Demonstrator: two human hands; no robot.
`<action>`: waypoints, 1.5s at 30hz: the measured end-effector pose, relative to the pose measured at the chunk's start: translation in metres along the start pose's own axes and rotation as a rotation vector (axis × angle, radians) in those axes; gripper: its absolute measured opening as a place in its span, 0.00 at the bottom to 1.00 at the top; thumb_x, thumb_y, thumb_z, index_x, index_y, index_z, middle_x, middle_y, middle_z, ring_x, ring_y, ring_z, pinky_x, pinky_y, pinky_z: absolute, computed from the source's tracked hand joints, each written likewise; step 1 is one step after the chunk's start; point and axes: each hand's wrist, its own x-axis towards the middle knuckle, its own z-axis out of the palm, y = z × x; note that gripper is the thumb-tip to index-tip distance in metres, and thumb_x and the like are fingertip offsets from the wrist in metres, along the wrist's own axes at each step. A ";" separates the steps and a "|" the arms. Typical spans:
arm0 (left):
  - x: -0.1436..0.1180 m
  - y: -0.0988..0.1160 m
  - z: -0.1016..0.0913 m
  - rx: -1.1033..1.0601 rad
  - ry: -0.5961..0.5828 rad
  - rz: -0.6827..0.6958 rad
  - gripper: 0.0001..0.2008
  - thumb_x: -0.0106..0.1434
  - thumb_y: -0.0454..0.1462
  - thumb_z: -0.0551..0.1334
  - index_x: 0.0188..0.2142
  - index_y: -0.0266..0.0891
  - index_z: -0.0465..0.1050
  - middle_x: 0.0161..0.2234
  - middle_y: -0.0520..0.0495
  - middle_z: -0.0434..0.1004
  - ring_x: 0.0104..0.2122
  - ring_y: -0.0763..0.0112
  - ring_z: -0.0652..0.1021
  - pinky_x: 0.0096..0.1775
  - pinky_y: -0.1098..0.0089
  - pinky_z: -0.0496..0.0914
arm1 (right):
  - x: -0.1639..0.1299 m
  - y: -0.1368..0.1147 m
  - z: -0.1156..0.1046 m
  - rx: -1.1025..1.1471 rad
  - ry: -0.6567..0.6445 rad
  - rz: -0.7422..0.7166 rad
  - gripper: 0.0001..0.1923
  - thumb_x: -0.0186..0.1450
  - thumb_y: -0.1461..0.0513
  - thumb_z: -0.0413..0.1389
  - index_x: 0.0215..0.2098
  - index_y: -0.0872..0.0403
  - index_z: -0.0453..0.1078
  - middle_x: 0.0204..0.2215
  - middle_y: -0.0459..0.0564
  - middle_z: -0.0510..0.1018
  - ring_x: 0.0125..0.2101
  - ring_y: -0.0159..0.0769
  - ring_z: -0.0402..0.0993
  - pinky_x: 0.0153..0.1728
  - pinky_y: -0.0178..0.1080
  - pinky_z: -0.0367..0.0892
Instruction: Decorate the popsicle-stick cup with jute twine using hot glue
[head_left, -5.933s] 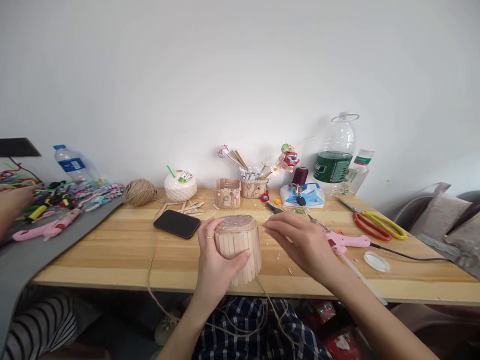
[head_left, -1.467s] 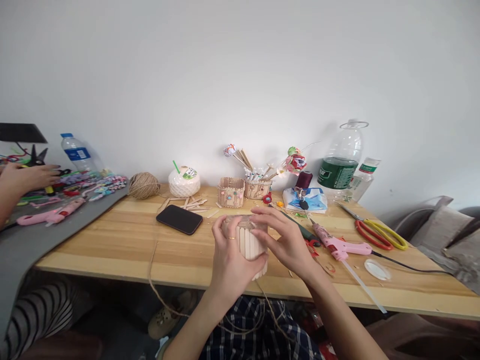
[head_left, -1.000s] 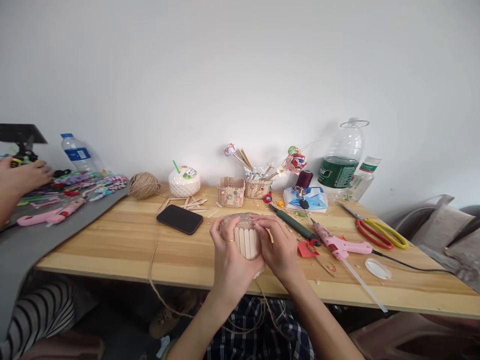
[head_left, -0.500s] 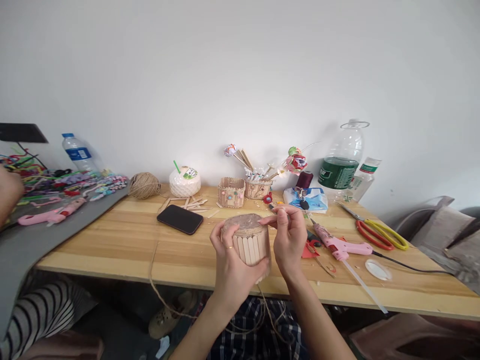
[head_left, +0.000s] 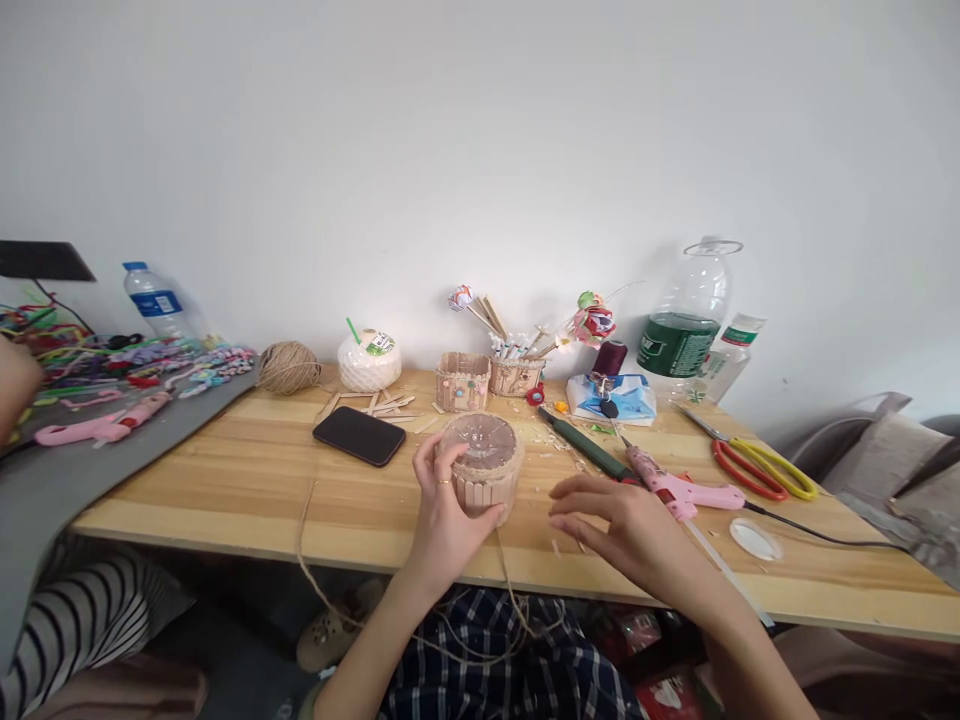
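A round cup covered in wooden craft sticks (head_left: 486, 492) rests near the table's front edge, its clear plastic base facing up and twine around its upper rim. My left hand (head_left: 448, 505) grips it from the left, fingers on the top edge and thumb low on the front. Apart from the cup, to its right, my right hand (head_left: 611, 515) hovers over the table with fingers stretched out and nothing visible in them. Loose jute twine (head_left: 504, 570) hangs from the cup down over my lap and loops back up to the table on the left.
A pink glue gun (head_left: 682, 495), red-and-yellow scissors (head_left: 761, 470) and a green-handled tool (head_left: 589, 447) lie on the right. Left are a phone (head_left: 360, 436), loose craft sticks (head_left: 390, 403) and a twine ball (head_left: 289, 368). Behind stands a decorated stick box (head_left: 463, 385). Another person's hand (head_left: 16, 385) shows far left.
My right hand has left the cup's rim and moved down to the right, its pinch opened. The cup has shifted slightly left and tipped, showing more of its base, still in my left hand.
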 end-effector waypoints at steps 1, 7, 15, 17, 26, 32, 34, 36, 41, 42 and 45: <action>0.000 0.000 0.000 -0.002 0.000 0.002 0.37 0.46 0.24 0.68 0.51 0.47 0.53 0.56 0.40 0.47 0.61 0.49 0.59 0.57 0.43 0.59 | 0.003 -0.001 0.003 -0.011 0.103 -0.010 0.11 0.67 0.59 0.52 0.31 0.52 0.75 0.33 0.49 0.81 0.32 0.36 0.78 0.32 0.36 0.71; -0.001 -0.001 0.002 -0.002 0.012 0.029 0.35 0.48 0.28 0.69 0.51 0.46 0.55 0.56 0.40 0.47 0.59 0.49 0.60 0.57 0.44 0.61 | 0.028 -0.014 0.035 -0.189 0.402 -0.256 0.08 0.68 0.64 0.50 0.36 0.54 0.71 0.35 0.51 0.79 0.35 0.35 0.75 0.35 0.36 0.71; 0.000 -0.001 0.009 0.049 0.066 0.096 0.29 0.52 0.30 0.67 0.49 0.42 0.54 0.55 0.38 0.50 0.62 0.47 0.55 0.57 0.43 0.61 | 0.031 -0.022 0.045 -0.403 0.391 -0.258 0.08 0.67 0.66 0.50 0.33 0.54 0.70 0.32 0.51 0.77 0.33 0.36 0.71 0.30 0.36 0.66; 0.002 -0.002 0.011 0.095 0.058 0.149 0.29 0.53 0.31 0.67 0.50 0.42 0.54 0.54 0.39 0.54 0.63 0.46 0.53 0.58 0.43 0.59 | 0.030 -0.020 0.043 -0.448 0.371 -0.267 0.08 0.68 0.67 0.49 0.34 0.55 0.70 0.32 0.50 0.77 0.33 0.36 0.71 0.29 0.35 0.65; 0.015 0.001 0.016 0.229 0.043 0.217 0.23 0.51 0.29 0.67 0.45 0.43 0.65 0.47 0.44 0.55 0.59 0.45 0.57 0.55 0.41 0.62 | 0.038 -0.010 0.035 -0.624 0.325 -0.359 0.12 0.68 0.68 0.45 0.33 0.56 0.70 0.29 0.53 0.76 0.29 0.37 0.70 0.27 0.37 0.66; 0.021 0.002 0.015 0.262 0.018 0.243 0.20 0.50 0.31 0.67 0.41 0.41 0.65 0.42 0.45 0.59 0.56 0.46 0.60 0.53 0.42 0.64 | 0.046 0.003 0.040 -0.671 0.350 -0.404 0.12 0.67 0.68 0.45 0.40 0.60 0.71 0.44 0.64 0.77 0.44 0.47 0.74 0.35 0.42 0.73; 0.022 0.002 0.014 0.273 0.019 0.246 0.19 0.49 0.31 0.67 0.41 0.41 0.65 0.41 0.45 0.59 0.56 0.46 0.60 0.53 0.42 0.64 | 0.047 0.010 0.044 -0.670 0.342 -0.437 0.14 0.67 0.67 0.45 0.45 0.62 0.70 0.48 0.67 0.75 0.49 0.48 0.73 0.39 0.43 0.74; 0.022 0.001 0.014 0.282 0.017 0.247 0.20 0.48 0.31 0.67 0.41 0.41 0.65 0.41 0.45 0.60 0.55 0.46 0.60 0.53 0.42 0.64 | 0.046 0.016 0.047 -0.667 0.324 -0.478 0.15 0.68 0.67 0.46 0.49 0.64 0.69 0.48 0.68 0.75 0.50 0.49 0.72 0.41 0.43 0.74; 0.022 -0.001 0.015 0.293 0.008 0.251 0.22 0.47 0.31 0.68 0.41 0.42 0.65 0.41 0.45 0.59 0.54 0.48 0.62 0.54 0.43 0.63 | 0.047 0.025 0.050 -0.664 0.285 -0.557 0.16 0.67 0.68 0.47 0.51 0.68 0.68 0.48 0.71 0.75 0.50 0.54 0.72 0.39 0.46 0.76; 0.022 -0.001 0.015 0.294 0.008 0.249 0.22 0.47 0.31 0.68 0.41 0.42 0.65 0.41 0.45 0.59 0.54 0.48 0.62 0.54 0.43 0.64 | 0.048 0.026 0.049 -0.660 0.280 -0.566 0.16 0.67 0.69 0.47 0.51 0.68 0.68 0.48 0.71 0.75 0.50 0.54 0.72 0.38 0.46 0.76; 0.022 -0.001 0.015 0.294 0.011 0.241 0.22 0.47 0.31 0.68 0.41 0.42 0.65 0.41 0.45 0.59 0.55 0.47 0.60 0.53 0.42 0.64 | 0.051 0.029 0.047 -0.634 0.271 -0.578 0.17 0.68 0.69 0.46 0.52 0.68 0.67 0.48 0.70 0.75 0.51 0.53 0.72 0.37 0.44 0.77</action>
